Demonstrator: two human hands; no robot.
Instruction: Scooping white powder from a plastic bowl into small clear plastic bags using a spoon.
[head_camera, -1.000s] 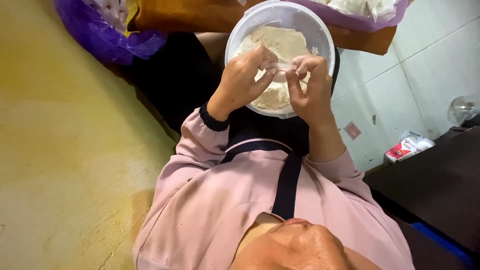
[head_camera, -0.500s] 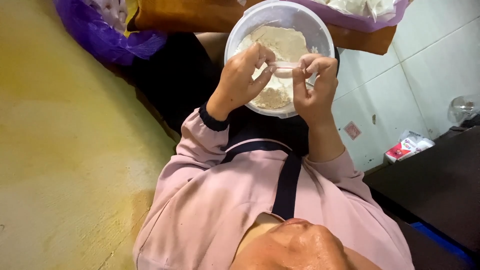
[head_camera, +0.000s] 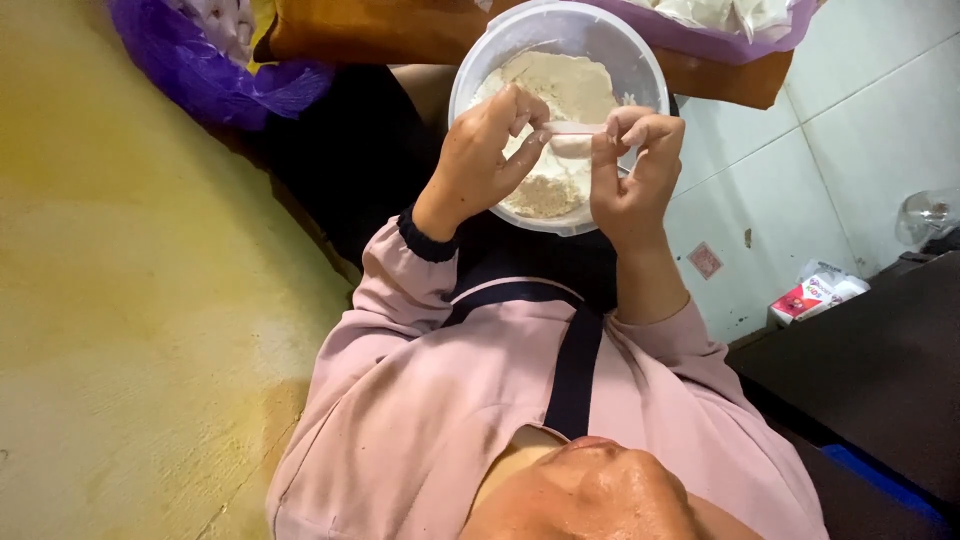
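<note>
**Two hands pinch a thin white piece over the bowl**

Near the top middle of the frame, the left hand (head_camera: 485, 150) and the right hand (head_camera: 635, 175) meet over a round white bowl (head_camera: 640, 60). Between them is a small thin white piece (head_camera: 572, 128), maybe dough. Each hand has its thumb and first fingers closed tight on one end of it. The other fingers are curled loosely and hold nothing. The piece hangs just above the pale crumbly mix (head_camera: 560, 85) in the bowl.

This looks like the shaping step, with the piece being pinched or stretched. The next move calls for soft, even fingers so the thin piece does not rip or drop into the mix.

A purple bag (head_camera: 200, 70) lies in the upper left. A small red and white packet (head_camera: 815, 295) sits on the tiles at the right.
</note>
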